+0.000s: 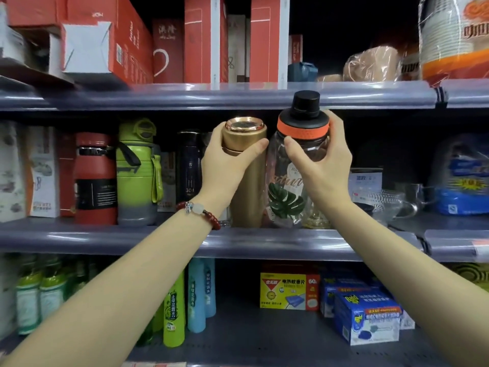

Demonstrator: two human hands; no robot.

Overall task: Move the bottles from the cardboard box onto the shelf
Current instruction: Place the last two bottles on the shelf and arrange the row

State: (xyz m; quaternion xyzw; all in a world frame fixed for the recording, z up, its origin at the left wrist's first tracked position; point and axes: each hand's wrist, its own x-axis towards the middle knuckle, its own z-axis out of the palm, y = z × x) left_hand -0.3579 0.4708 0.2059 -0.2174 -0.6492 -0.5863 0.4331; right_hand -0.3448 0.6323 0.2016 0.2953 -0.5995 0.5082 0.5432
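Bottles went onto the middle shelf (291, 241) two at a time: your left hand (225, 165) was wrapped round the upper part of a gold flask (248, 186), thumb across the front just below its copper cap, while your right hand (322, 165) clasped a clear bottle (285, 192) by the shoulder, fingers curled behind its orange collar. Both stood side by side near the shelf's front edge, very close and possibly touching, between a dark bottle (189, 165) on the left and glassware (389, 205) on the right.

Each bottle's long axis ran upright, cap up. The gold flask leaned slightly, and the clear bottle's leaf print faced you. Their bases appeared to be at the shelf surface, though your forearms and the shelf lip hid whether they had fully settled.

By the look of it, you were at the placing step. The next move called for easing both bases flat, checking that neither rocked, then loosening your fingers without nudging one bottle into the other. The black cap stood close under the upper shelf's edge, so little room was left overhead. No cardboard box was in view.
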